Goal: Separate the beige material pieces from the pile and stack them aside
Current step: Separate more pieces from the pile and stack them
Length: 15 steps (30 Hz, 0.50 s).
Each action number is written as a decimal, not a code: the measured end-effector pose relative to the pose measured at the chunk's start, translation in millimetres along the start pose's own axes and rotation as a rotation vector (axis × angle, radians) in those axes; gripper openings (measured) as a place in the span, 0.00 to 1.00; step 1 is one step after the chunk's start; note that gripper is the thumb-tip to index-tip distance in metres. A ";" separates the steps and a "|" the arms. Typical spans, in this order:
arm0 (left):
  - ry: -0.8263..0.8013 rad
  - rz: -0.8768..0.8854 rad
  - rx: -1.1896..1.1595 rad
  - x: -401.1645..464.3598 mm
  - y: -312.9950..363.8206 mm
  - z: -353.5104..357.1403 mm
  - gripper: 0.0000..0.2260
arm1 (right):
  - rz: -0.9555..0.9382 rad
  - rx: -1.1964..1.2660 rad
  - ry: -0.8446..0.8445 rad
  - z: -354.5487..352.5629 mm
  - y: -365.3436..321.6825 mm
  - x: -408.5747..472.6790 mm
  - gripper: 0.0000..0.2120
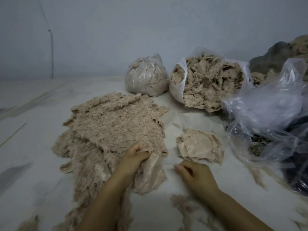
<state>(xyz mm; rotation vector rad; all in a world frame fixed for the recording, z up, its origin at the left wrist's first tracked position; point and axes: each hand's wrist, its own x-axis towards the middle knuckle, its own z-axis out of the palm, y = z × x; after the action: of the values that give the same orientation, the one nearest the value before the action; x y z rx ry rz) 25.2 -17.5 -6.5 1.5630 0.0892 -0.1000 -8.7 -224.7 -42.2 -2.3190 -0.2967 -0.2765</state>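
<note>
The pile (106,139) of beige, fluffy, ragged-edged pieces lay heaped left of centre on the floor (33,114), fuzzy sides mostly up; the stack (199,145), smaller and flatter, showed smooth backings, lying just right of the pile, apart from it.

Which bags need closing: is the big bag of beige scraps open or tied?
Open: the big bag gapes, scraps bulging out.
</note>
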 end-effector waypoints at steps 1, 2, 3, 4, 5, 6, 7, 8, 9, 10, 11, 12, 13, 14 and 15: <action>-0.010 0.006 0.020 -1.0 1.8 3.4 0.08 | -0.070 -0.044 0.059 -0.4 -1.5 5.5 0.10; -0.020 0.020 0.063 -2.1 2.6 6.8 0.06 | -0.137 -0.072 0.049 -0.2 -4.3 12.4 0.10; -0.035 0.036 0.102 -3.1 2.0 9.5 0.06 | -0.181 -0.096 -0.027 0.9 -7.0 18.1 0.11; -0.051 0.049 0.125 -4.3 1.7 11.4 0.07 | -0.209 -0.137 -0.125 2.8 -5.4 20.9 0.13; -0.062 0.051 0.125 -5.5 2.6 12.3 0.10 | -0.213 -0.173 -0.213 4.5 -2.2 19.8 0.15; -0.071 0.045 0.113 -6.0 2.7 12.1 0.14 | -0.207 -0.180 -0.280 4.8 0.2 15.8 0.16; -0.066 0.029 0.101 -5.7 1.9 11.1 0.17 | -0.183 -0.133 -0.309 2.9 0.8 9.8 0.15; -0.055 0.014 0.089 -5.0 1.3 10.9 0.17 | -0.129 -0.012 -0.298 0.0 -1.1 4.9 0.14; -0.048 -0.003 0.074 -3.6 1.1 11.8 0.15 | -0.054 0.136 -0.252 -3.1 -5.2 2.5 0.14; -0.052 -0.018 0.043 -2.5 0.5 14.2 0.10 | 0.019 0.274 -0.185 -5.3 -10.5 3.1 0.16; -0.070 -0.026 -0.004 -2.4 1.0 17.5 0.09 | 0.089 0.396 -0.135 -6.5 -17.2 6.0 0.18; -0.101 -0.030 -0.050 -2.2 0.6 21.3 0.10 | 0.157 0.512 -0.126 -5.2 -23.7 9.9 0.19; -0.140 -0.033 -0.080 -2.5 -0.3 25.3 0.10 | 0.219 0.613 -0.147 -2.2 -30.4 14.4 0.21; -0.169 -0.019 -0.089 -3.1 -1.2 29.5 0.10 | 0.271 0.690 -0.169 1.0 -37.3 18.1 0.20; -0.176 0.012 -0.071 -4.3 -2.1 32.4 0.10 | 0.306 0.734 -0.164 4.1 -42.4 20.2 0.19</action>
<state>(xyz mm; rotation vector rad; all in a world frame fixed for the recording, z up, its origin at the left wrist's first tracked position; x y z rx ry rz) 20.5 -49.9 -7.8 1.4773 -0.0553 -0.2221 -1.5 -190.3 -10.6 -1.6247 -0.0920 0.1607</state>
